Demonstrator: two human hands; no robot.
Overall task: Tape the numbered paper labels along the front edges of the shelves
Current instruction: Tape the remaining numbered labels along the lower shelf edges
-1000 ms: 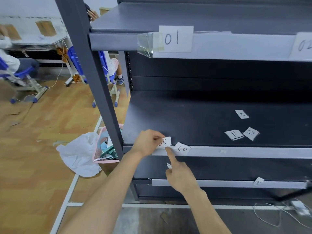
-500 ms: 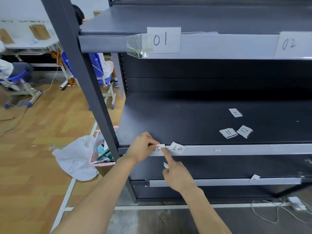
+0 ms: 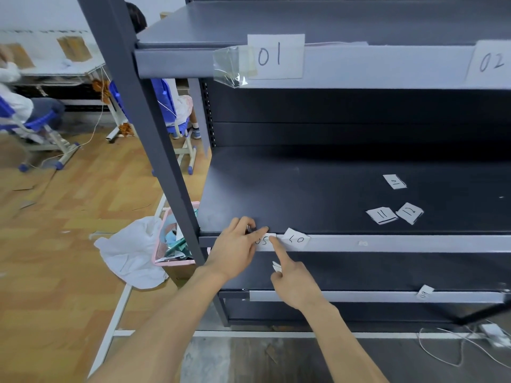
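My left hand (image 3: 237, 250) presses a small white label marked 05 (image 3: 264, 240) against the grey front edge of the middle shelf (image 3: 401, 243). My right hand (image 3: 293, 280) points its index finger onto the right end of that label, with a scrap of white paper tucked under its other fingers. An upside-down label (image 3: 296, 239) leans on the edge just to the right. Labels 01 (image 3: 275, 56) and 02 (image 3: 490, 62) are fixed to the top shelf edge, with loose clear tape (image 3: 231, 66) beside 01. Three loose labels (image 3: 394, 211) lie on the shelf.
The dark rack upright (image 3: 154, 150) stands just left of my hands. A pink basket (image 3: 172, 244) and a white bag (image 3: 130, 255) sit on the wooden floor. A label (image 3: 424, 293) hangs on the lower shelf edge. Cables (image 3: 464, 346) lie at the right. People sit on blue chairs behind.
The label 05 has come down from the shelf top onto the front edge, and my right index finger has slid along its right end. The view shifted slightly.
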